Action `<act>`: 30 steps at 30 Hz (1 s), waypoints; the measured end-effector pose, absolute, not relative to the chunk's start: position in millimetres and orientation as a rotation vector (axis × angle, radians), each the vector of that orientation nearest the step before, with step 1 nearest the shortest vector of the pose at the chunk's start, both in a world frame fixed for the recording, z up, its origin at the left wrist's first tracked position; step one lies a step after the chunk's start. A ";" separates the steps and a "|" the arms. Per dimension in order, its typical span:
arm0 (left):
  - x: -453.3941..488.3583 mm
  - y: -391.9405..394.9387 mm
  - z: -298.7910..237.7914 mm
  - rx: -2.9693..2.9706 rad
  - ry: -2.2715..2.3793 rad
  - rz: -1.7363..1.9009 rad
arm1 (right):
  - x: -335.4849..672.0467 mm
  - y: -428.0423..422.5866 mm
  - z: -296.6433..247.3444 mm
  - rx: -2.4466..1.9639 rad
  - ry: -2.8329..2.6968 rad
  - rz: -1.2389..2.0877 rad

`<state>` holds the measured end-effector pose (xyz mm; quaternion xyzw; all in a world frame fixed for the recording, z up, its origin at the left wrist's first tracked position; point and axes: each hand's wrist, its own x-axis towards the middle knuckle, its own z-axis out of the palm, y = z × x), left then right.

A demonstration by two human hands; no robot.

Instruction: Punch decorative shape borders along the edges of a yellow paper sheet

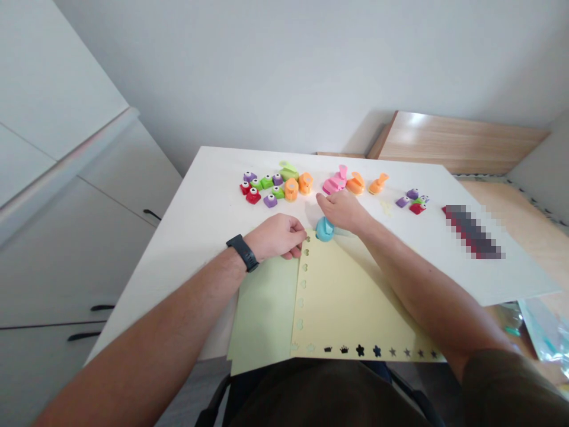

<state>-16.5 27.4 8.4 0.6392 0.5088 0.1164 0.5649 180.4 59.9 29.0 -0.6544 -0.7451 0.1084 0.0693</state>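
Craft punches point(291, 190), white table point(200, 201), white cabinets point(80, 249)

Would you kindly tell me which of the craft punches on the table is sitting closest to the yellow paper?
The light-blue punch, just below the right hand; all the other punches sit farther back in groups.

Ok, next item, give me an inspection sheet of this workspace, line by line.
Surface: white table, with the papers reaching its near edge.
Job's things: pale yellow paper sheet with punched hearts, crowns, flowers and stars along two edges, lying over a pale green paper sheet; blue craft punch at its top corner.
Clutter: coloured craft punches in groups; blurred strip, unreadable.
Hands: left hand on the yellow sheet's top corner, black watch on its wrist; right hand just above the blue punch.
Cables: nothing seen.
Surroundings: white cabinets, wooden boards behind, plastic bag low right.
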 end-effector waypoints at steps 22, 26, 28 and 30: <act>-17.3 28.5 7.8 1.489 1.177 0.276 | 191.9 53.9 34.8 -2.060 -2.291 0.363; -16.7 27.5 8.5 1.494 1.178 0.274 | 191.9 53.0 34.0 -2.046 -2.302 0.365; -16.4 27.0 8.8 1.504 1.180 0.280 | 191.4 52.8 33.6 -2.058 -2.317 0.366; -16.3 26.9 8.8 1.512 1.180 0.286 | 190.4 52.7 33.6 -2.074 -2.346 0.360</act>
